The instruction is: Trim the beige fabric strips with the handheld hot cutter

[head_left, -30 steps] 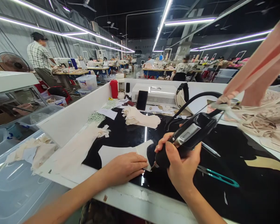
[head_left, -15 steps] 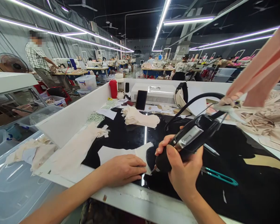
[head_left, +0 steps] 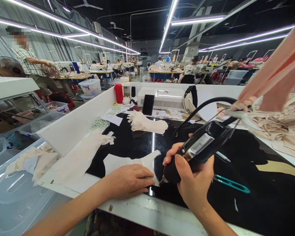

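My right hand [head_left: 190, 182] is wrapped round a black corded hand tool [head_left: 199, 147] with a silver panel, its tip touching the near edge of a white fabric piece [head_left: 127, 161] on the black glossy table [head_left: 260, 196]. My left hand [head_left: 129, 180] lies flat on that fabric piece, fingers stretched out and pressing it down just left of the tool's tip. The tool's black cable [head_left: 201, 106] arcs up and away toward the back.
Teal-handled snips [head_left: 232, 184] lie right of my right hand. A stack of cut white pieces [head_left: 146, 124], a phone [head_left: 147, 104], a white box machine [head_left: 162, 98] and a red bottle [head_left: 119, 93] stand at the back. Pink fabric [head_left: 277, 124] piles at the right. A person [head_left: 27, 62] works far left.
The tool tip and my right hand have crept slightly toward me along the fabric edge. The person at far left has moved further left.
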The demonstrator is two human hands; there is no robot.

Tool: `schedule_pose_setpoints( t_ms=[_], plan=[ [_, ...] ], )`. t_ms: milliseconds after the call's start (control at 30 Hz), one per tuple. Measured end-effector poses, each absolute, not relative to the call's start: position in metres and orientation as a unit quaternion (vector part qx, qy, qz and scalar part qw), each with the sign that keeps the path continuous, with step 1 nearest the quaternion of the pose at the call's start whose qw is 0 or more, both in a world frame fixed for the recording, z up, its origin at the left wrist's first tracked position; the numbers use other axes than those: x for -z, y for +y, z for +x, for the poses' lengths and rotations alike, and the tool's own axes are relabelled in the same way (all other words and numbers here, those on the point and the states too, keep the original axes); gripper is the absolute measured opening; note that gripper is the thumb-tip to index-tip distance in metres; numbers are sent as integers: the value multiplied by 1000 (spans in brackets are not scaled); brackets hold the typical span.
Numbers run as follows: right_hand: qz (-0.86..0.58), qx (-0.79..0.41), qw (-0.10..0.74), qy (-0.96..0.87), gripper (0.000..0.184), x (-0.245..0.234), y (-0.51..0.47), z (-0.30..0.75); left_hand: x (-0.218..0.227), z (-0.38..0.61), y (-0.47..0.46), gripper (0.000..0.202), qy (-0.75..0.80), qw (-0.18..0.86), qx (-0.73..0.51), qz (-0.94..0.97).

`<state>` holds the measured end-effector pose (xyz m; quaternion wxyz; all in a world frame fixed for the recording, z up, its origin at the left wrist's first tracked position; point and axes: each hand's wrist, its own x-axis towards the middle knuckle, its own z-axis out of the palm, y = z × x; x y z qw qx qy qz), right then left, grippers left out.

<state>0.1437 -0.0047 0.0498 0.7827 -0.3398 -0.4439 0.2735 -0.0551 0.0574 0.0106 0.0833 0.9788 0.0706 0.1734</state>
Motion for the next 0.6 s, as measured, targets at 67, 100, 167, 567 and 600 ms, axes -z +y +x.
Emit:
schedule_pose_setpoints(
  t_ms=[67, 100, 167, 567, 600],
  plan=[
    [-342, -276, 780, -445, 35, -50, -6, 144, -10, -55, 56, 24, 70, 86, -175, 978],
    [-343, -276, 778, -448, 34, -51, -6, 146, -10, -55, 55, 24, 66, 90, -177, 978],
    [-345, -267, 777, -455, 33, -54, -4, 150, -11, -57, 52, 23, 54, 104, -181, 977],
    [-376, -179, 786, -457, 32, -58, 27, 179, -34, -59, 38, 21, 31, 189, -187, 963],
    [-376, -181, 785, -457, 32, -57, 27, 179, -34, -56, 39, 20, 35, 173, -198, 964]
  ],
)
